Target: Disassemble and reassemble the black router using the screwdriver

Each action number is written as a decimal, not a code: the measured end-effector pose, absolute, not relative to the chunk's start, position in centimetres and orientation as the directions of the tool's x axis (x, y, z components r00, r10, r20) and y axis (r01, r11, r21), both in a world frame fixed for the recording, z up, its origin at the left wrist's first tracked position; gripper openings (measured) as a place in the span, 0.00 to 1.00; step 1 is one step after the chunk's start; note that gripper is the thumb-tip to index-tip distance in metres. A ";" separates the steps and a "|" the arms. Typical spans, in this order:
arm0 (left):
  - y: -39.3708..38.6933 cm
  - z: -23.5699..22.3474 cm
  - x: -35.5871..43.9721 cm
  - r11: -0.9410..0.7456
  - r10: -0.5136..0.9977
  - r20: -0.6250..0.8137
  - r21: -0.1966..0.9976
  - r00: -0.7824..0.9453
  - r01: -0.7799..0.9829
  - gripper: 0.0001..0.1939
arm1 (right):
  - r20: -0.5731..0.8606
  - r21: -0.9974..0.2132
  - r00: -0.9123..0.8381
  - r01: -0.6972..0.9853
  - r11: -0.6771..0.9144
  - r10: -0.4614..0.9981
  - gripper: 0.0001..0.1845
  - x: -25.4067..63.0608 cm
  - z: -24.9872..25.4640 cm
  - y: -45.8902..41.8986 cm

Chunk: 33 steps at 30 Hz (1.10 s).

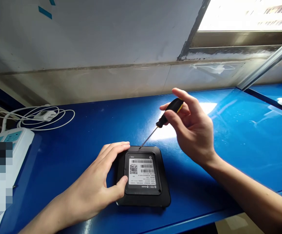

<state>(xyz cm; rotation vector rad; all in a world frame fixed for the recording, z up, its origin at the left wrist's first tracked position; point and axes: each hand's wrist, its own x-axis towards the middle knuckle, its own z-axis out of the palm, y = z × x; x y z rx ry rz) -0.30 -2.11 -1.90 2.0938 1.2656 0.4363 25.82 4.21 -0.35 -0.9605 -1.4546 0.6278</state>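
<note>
A square black electronic box (164,182) lies on the blue table, its white label (143,177) with barcodes and a QR code facing up. My left hand (104,177) holds the box along its left side, thumb on top near the label and fingers at the far left corner. In my right hand (194,130) is a screwdriver (173,109) with a black and yellow handle, pinched between thumb and fingers while the index finger is raised. The thin shaft slants down to the left, its tip at the box's far edge. Whether the tip touches a screw cannot be made out.
At the left stands a white power strip (25,139), partly blurred out. Behind it lie a coiled white cable (67,112) and a white plug adapter (45,115). A wall runs along the table's (94,123) back edge; a clear panel with a metal frame (267,65) stands at the right.
</note>
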 end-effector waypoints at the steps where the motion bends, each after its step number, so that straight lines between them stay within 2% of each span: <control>1: -2.2 -2.0 -0.3 -0.332 0.876 -0.040 0.673 0.481 0.661 0.32 | 0.551 -0.821 0.101 0.244 0.517 0.828 0.22 26.3 -0.3 4.5; 5: -2.6 -2.1 -0.5 -0.351 0.872 -0.030 0.660 0.489 0.665 0.32 | 0.583 -0.788 0.126 0.330 0.520 0.803 0.23 27.5 -0.3 5.2; 6: -2.6 -2.1 -0.6 -0.358 0.861 -0.047 0.649 0.506 0.671 0.37 | 0.589 -0.782 0.119 0.333 0.527 0.799 0.23 27.5 -0.3 5.2; 9: -2.6 -2.1 -1.0 -0.391 0.818 -0.116 0.607 0.564 0.692 0.60 | 0.608 -0.765 0.090 0.335 0.551 0.789 0.22 27.3 -0.3 5.0; 11: -2.6 -2.2 -1.2 -0.405 0.809 -0.134 0.579 0.572 0.708 0.65 | 0.611 -0.758 0.071 0.337 0.558 0.788 0.22 27.1 -0.3 4.8; 14: -2.6 -2.6 -1.2 -0.429 0.817 -0.096 0.555 0.568 0.712 0.61 | 0.619 -0.751 0.062 0.341 0.566 0.783 0.22 27.0 -0.2 4.7; 20: -2.6 -3.2 -0.5 -0.463 0.844 0.033 0.546 0.535 0.698 0.61 | 0.598 -0.762 0.048 0.344 0.549 0.800 0.22 27.0 0.2 4.1; 25: -2.4 -3.2 -0.4 -0.452 0.858 0.052 0.550 0.511 0.702 0.59 | 0.564 -0.813 0.027 0.193 0.549 0.825 0.20 26.5 0.2 3.5; 29: -2.2 -3.4 -0.4 -0.423 0.885 0.079 0.549 0.459 0.721 0.57 | 0.516 -0.856 0.078 0.061 0.513 0.853 0.18 26.3 0.2 3.9; 33: -2.3 -3.7 -0.3 -0.423 0.892 0.114 0.550 0.437 0.720 0.55 | 0.498 -0.867 0.160 0.056 0.495 0.853 0.18 26.6 -0.2 4.7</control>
